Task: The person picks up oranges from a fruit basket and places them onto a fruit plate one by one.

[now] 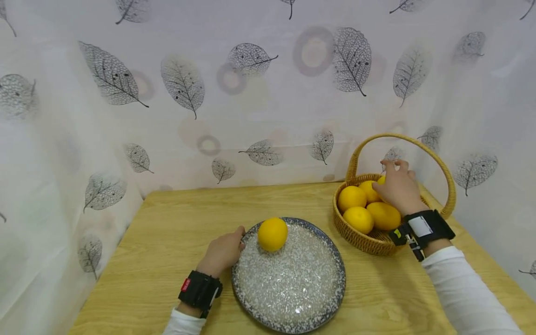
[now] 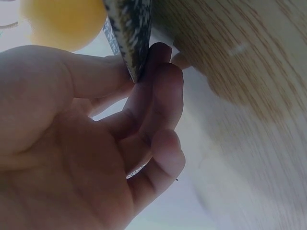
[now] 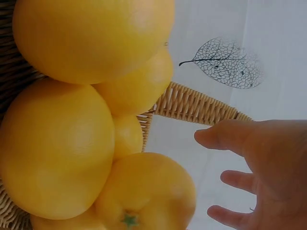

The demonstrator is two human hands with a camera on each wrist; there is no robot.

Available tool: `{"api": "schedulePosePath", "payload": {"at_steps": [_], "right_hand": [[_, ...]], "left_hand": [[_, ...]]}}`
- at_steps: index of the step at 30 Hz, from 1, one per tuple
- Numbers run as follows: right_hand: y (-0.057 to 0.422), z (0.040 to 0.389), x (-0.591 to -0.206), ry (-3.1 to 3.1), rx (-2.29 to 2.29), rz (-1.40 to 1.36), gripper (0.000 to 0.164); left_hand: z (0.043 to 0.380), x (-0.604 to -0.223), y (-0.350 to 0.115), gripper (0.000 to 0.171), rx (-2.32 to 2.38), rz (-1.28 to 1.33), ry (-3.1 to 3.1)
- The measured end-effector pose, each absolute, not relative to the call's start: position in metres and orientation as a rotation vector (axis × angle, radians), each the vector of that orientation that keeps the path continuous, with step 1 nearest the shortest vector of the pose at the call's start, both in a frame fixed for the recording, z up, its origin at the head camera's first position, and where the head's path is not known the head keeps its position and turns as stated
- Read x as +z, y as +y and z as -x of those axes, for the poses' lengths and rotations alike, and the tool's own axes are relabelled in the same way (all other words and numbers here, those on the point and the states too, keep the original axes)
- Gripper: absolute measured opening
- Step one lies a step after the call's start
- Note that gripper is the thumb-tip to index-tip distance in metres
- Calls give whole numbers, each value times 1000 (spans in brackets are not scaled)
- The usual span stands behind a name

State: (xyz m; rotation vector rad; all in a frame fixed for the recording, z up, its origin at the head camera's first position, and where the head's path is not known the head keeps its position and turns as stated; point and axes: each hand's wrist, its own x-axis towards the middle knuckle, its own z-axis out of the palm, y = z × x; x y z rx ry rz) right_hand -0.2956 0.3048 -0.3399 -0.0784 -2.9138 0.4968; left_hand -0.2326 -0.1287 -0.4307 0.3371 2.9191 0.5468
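My left hand (image 1: 222, 253) pinches the left rim of a speckled grey plate (image 1: 289, 284); in the left wrist view the thumb lies over the plate's edge (image 2: 132, 33) and fingers are bent beneath it. One orange (image 1: 272, 234) sits on the plate near its far left rim. My right hand (image 1: 399, 188) hovers over a wicker basket (image 1: 356, 236) holding several oranges (image 1: 358, 220), one of them longer in shape. Seen from the right wrist, the thumb and fingers are spread apart, beside an orange with a green stem mark (image 3: 153, 191), and hold nothing.
The basket's tall arched handle (image 1: 445, 177) rises around the right hand. Plate and basket stand on a light wooden table (image 1: 180, 223), basket at the far right. A pale leaf-printed cloth (image 1: 272, 116) hangs behind and at both sides.
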Motion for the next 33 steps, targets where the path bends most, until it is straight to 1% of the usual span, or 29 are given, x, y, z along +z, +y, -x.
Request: {"api": "schedulePosePath", "payload": {"at_steps": [10,18,25,33], "right_hand": [[308,296,-349,-2975,475,146,70],[311,296,-353,-3022,470,268,76],[314,294,-350,-3033,433,248,72],[313,291,-349,-3032,431,241,71]], "left_hand": [[233,-432,-130,40,559,-317,2904],[233,-430,-130,39,564,-311,2908],[235,-432,-129,35,549,-320,2915],[235,-432,-130,36,560,-306,2897]]}}
